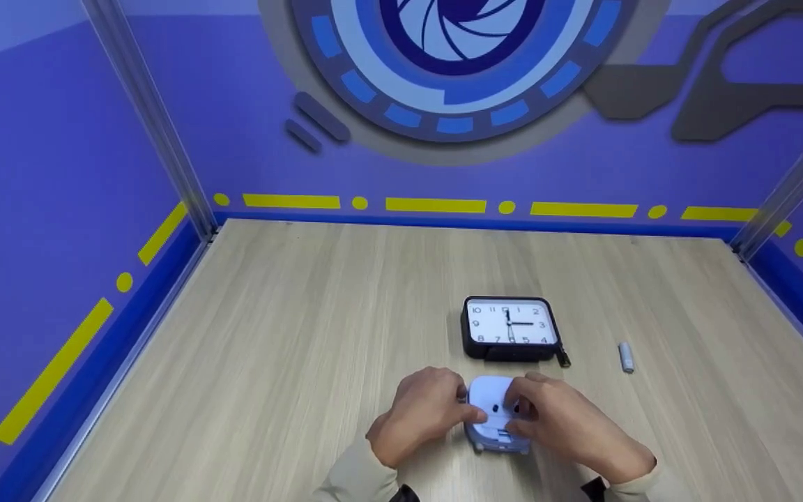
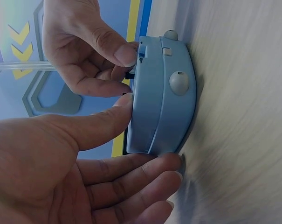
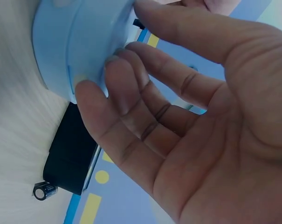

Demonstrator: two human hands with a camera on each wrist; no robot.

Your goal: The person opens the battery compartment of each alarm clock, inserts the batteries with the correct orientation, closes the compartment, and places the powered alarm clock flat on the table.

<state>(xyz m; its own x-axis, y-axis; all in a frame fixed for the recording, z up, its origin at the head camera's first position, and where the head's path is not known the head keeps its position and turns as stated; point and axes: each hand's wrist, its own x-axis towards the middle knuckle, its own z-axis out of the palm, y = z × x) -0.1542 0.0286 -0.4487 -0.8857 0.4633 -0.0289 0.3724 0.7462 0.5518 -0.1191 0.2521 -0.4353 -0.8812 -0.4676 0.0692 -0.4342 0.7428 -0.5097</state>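
A light blue alarm clock [image 1: 491, 390] lies on its front on the table, its back with small black knobs facing up and its two round feet [image 2: 179, 83] toward me. My left hand [image 1: 426, 408] grips its left side, thumb on the back and fingers along the edge. Over the right half is my right hand [image 1: 569, 422], fingers curled against the clock and thumb at the slot near the foot end of its back. These fingers hide part of the back. A small black piece [image 2: 130, 75] shows by the right fingertips in the left wrist view.
Just behind stands a black rectangular clock [image 1: 511, 324] with a white face. A dark battery [image 1: 564, 358] lies at its right front corner. Farther right on the wooden table [image 1: 290, 348] is a small light grey cylinder [image 1: 626, 357]. Blue panels [image 1: 60, 209] enclose the table.
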